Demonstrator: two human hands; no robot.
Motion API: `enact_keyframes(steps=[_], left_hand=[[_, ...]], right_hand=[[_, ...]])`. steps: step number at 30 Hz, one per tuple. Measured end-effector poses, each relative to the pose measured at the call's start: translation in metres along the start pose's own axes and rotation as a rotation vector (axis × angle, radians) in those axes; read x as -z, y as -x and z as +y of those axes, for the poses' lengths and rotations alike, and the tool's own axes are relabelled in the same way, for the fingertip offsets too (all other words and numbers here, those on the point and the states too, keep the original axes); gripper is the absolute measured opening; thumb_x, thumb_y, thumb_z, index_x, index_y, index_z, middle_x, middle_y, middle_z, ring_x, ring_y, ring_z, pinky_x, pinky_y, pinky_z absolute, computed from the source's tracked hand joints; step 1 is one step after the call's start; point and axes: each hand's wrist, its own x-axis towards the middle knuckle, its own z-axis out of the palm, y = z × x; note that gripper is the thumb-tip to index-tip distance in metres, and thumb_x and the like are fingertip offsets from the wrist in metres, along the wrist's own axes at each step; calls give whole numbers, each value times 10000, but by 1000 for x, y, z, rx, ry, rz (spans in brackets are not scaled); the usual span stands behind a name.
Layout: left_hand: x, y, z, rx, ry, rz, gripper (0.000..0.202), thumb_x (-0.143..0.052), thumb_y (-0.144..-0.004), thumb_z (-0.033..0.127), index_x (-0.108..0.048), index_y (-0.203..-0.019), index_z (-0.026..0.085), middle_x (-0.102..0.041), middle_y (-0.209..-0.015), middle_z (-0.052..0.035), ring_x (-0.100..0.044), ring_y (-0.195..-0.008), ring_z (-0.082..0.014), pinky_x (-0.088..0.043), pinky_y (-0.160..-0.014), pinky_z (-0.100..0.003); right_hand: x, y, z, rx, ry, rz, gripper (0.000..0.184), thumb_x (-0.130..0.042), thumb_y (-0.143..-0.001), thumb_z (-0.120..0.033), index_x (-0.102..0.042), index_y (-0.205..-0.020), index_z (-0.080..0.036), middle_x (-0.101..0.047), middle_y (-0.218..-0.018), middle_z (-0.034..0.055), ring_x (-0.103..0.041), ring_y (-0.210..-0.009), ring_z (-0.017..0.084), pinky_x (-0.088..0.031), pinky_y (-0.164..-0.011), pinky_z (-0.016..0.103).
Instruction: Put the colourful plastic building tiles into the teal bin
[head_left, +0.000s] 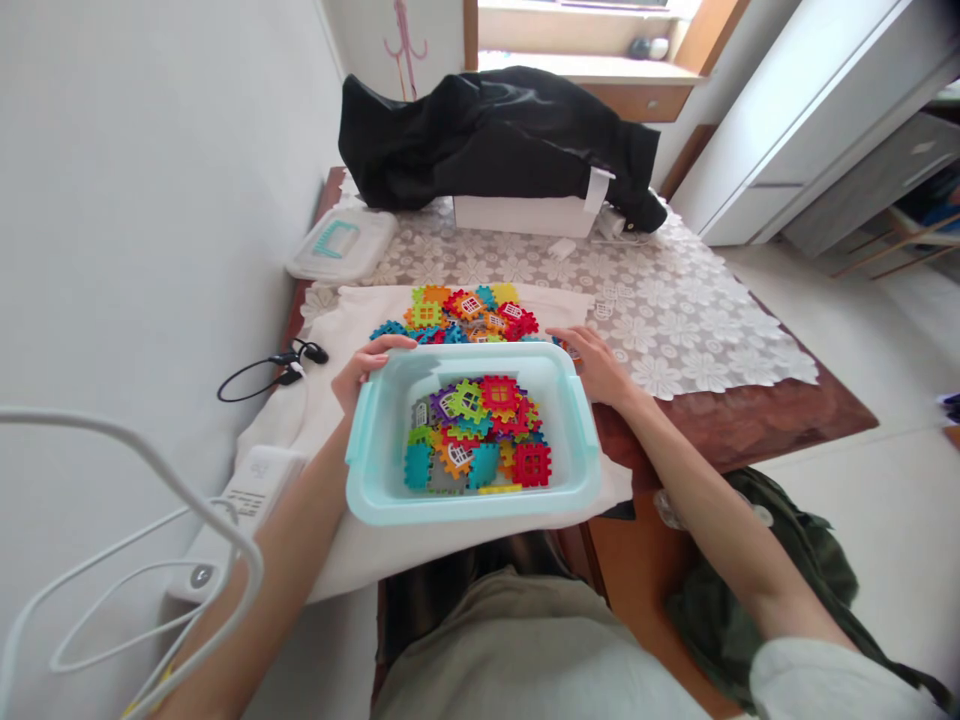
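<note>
A light-blue plastic storage box (474, 512) is at the table's front edge, with a heap of colourful interlocking plastic building pieces (471, 402) in it. My left hand (369, 368) grips the box's far left corner, its fingers along the rim. At the far right corner, my right hand (594, 362) is closed around the side of the box, fingers reaching behind the rim. A small orange and blue piece (573, 352) shows under those fingers. Just beyond the box lies a second pile of similar pieces (466, 306), some with white window inserts, partly hidden by the rim.
A white cloth (337, 320) covers the near tabletop. Far left lies a clear lid with a teal handle (341, 243). Black earphones (289, 362) and a white power strip (262, 480) with cable sit left. Black fabric (495, 140) drapes a white box (521, 213) behind.
</note>
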Motion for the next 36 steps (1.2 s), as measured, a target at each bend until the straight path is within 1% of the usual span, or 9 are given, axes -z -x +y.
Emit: enact_keyframes(steps=[4,7,10,14,16,20,25,30,36], left_hand=[[1,-3,-5,-121,-40,-41,263,-869,-939,470,-770,-882,234,-879,-1118,-97,-830,-877,-238,-648,-706,-337],[0,-3,-7,-130,-82,-19,317,-933,-876,495,-753,-897,235,-882,-1109,-93,-840,-870,-255,-664,-713,-370],[0,-5,-8,-172,-109,-47,349,-949,-860,509,-730,-901,240,-880,-1107,-79,-844,-883,-259,-669,-712,-377],[0,-7,-9,-226,-96,-94,312,-940,-886,467,-729,-935,241,-875,-1130,-87,-848,-949,-266,-680,-748,-383],[-1,-6,-9,-226,-92,-89,335,-964,-859,471,-732,-942,243,-875,-1133,-86,-848,-955,-269,-688,-748,-387],[-2,-5,-9,-189,-88,-61,330,-948,-862,485,-738,-920,238,-880,-1130,-86,-849,-924,-269,-689,-734,-388],[-4,-6,-5,-195,-58,-64,260,-945,-861,414,-773,-935,233,-884,-1140,-97,-852,-930,-265,-677,-751,-356],[-7,-6,-2,-159,-31,-61,275,-867,-938,502,-787,-925,240,-883,-1104,-98,-849,-931,-262,-672,-744,-346],[-4,-5,-4,-76,-41,-16,438,-937,-829,604,-749,-872,211,-872,-1060,-111,-827,-857,-260,-679,-739,-380]], right_hand=[[-2,-2,-9,-33,-34,31,316,-641,-935,-218,-788,-1215,-231,-741,-1262,135,-720,-1176,293,-596,-1084,477],[-1,0,-19,-83,-91,76,227,-603,-946,-188,-794,-1061,-230,-749,-1272,122,-748,-1141,260,-607,-1039,436],[6,9,-31,-131,-147,198,220,-620,-973,-206,-820,-1056,-244,-774,-1218,101,-755,-1122,252,-608,-1015,428],[15,40,-55,-318,-301,339,207,-673,-997,-227,-840,-1114,-264,-788,-1216,76,-752,-1163,252,-609,-1008,418],[12,62,-68,-347,-320,288,222,-673,-1007,-216,-837,-1147,-271,-786,-1236,72,-752,-1163,254,-616,-1006,422],[-6,98,-86,-183,-84,105,313,-603,-1032,-185,-808,-1255,-263,-741,-1351,121,-687,-1264,319,-590,-1089,529],[-15,106,-90,-73,177,-1,377,-550,-1043,-171,-737,-1364,-236,-708,-1384,181,-630,-1256,376,-578,-1078,607],[-6,100,-98,-45,355,-63,311,-601,-986,-149,-768,-1230,-247,-707,-1382,183,-606,-1173,397,-599,-962,598],[0,91,-100,-136,365,-134,212,-590,-940,-85,-722,-932,-251,-710,-1090,143,-592,-925,313,-559,-664,410]])
